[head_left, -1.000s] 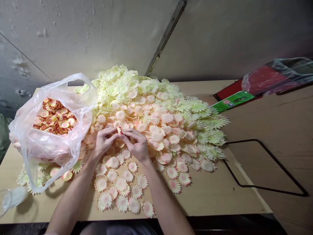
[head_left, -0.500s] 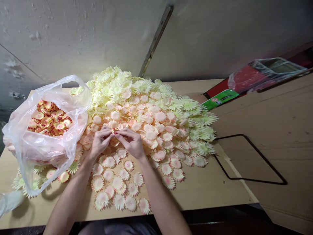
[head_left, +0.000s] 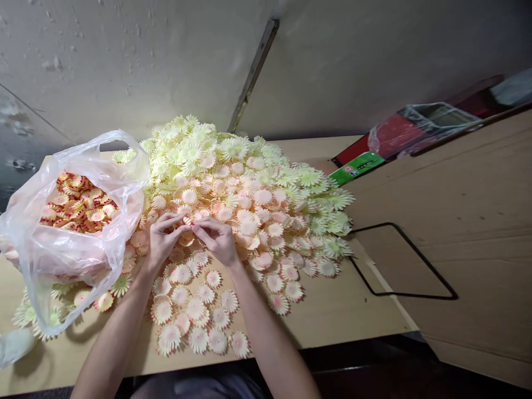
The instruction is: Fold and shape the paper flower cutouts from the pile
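My left hand [head_left: 163, 237] and my right hand [head_left: 218, 239] meet above the near part of a pile of artificial flower petal pieces [head_left: 248, 223]. Between their pinched fingertips is a small petal piece [head_left: 187, 220] with red tips; the fingers partly cover it. The pile is pale pink in front and yellow-green behind. Loose pink-tipped petal pieces [head_left: 195, 308] lie flat between my forearms. Left of my left hand, an open plastic bag [head_left: 75, 252] holds many cream petal pieces [head_left: 77, 206] with red edges.
A wooden table [head_left: 324, 318] carries everything, with a grey wall [head_left: 353, 66] behind it. To the right stand a large cardboard sheet [head_left: 465, 233], a black wire frame [head_left: 419, 252] and a red box [head_left: 393, 136]. A clear cup [head_left: 16, 346] sits at the left edge.
The whole view has shifted slightly, so the things at the right appear further left. Both hands stay together at the small petal piece, their fingertips only slightly moved.
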`<state>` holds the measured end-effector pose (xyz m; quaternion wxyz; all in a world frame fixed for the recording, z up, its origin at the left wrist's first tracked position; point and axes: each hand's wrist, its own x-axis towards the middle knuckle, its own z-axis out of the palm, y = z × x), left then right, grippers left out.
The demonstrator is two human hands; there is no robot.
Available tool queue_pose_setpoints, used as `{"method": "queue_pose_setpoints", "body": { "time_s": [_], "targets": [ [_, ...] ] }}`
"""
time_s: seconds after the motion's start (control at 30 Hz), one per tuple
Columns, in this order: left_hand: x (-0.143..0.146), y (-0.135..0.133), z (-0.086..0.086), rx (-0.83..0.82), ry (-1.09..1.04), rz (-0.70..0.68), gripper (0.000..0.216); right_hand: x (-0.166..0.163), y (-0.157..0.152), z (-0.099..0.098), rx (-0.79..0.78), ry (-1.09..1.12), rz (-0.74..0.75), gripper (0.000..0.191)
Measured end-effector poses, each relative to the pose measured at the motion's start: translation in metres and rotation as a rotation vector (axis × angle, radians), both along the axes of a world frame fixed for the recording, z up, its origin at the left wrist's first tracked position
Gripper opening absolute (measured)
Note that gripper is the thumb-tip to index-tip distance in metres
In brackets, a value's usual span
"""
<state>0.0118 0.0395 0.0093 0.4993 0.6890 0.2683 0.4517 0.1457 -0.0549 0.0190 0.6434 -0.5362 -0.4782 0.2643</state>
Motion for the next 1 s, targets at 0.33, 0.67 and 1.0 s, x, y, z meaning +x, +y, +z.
{"method": "queue_pose_setpoints", "body": {
  "time_s": [0.33, 0.67, 1.0],
  "targets": [
    [0.0008, -0.0049, 0.0013, 0.0, 0.027, -0.004, 0.039, -0.0012, 0.0018, -0.0038, -0.073, 0.174, -0.024, 0.019],
    [0.0011, -0.0024, -0.0025, 0.095, -0.006, -0.038, 0.028, 0.0011, -0.0006, 0.0006, -0.085, 0.091, 0.042, 0.029],
    [-0.0012, -0.0037, -0.0044, 0.126, 0.046, -0.075, 0.021, -0.0001, 0.0004, -0.0082, -0.146, 0.25, 0.117, 0.024]
  ]
}}
